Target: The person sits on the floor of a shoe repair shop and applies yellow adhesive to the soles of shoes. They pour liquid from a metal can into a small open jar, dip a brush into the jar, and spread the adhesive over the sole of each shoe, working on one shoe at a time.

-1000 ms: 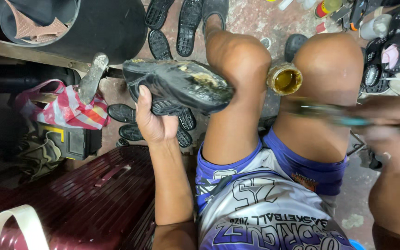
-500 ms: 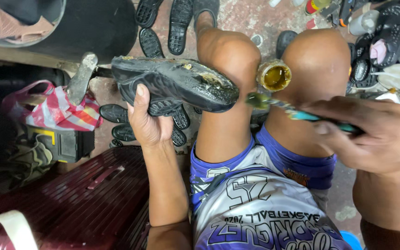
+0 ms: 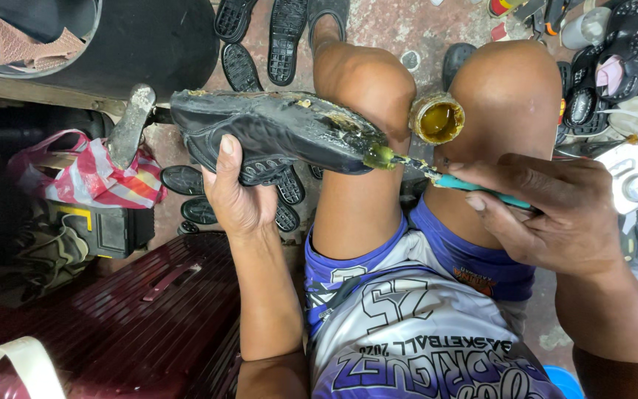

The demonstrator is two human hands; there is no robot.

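Left hand (image 3: pixel 239 193) grips a worn black shoe (image 3: pixel 275 133) from below, sole side up and propped against the left knee — steady for the brush. Right hand (image 3: pixel 555 218) pinches a teal-handled brush (image 3: pixel 437 176), its glue-laden tip touching the shoe's heel end. Open glue jar (image 3: pixel 437 120) sits wedged between the knees (close for dipping). Loose soles (image 3: pixel 286 37) lie on the floor.

The person wears a grey and white sports jersey (image 3: pixel 422 332) with purple trim and printed lettering; purple shorts (image 3: pixel 474 258) with a small orange patch; bare forearms, bare knees; left hand (image 3: pixel 241 196) and right hand (image 3: pixel 555 214) ungloved.
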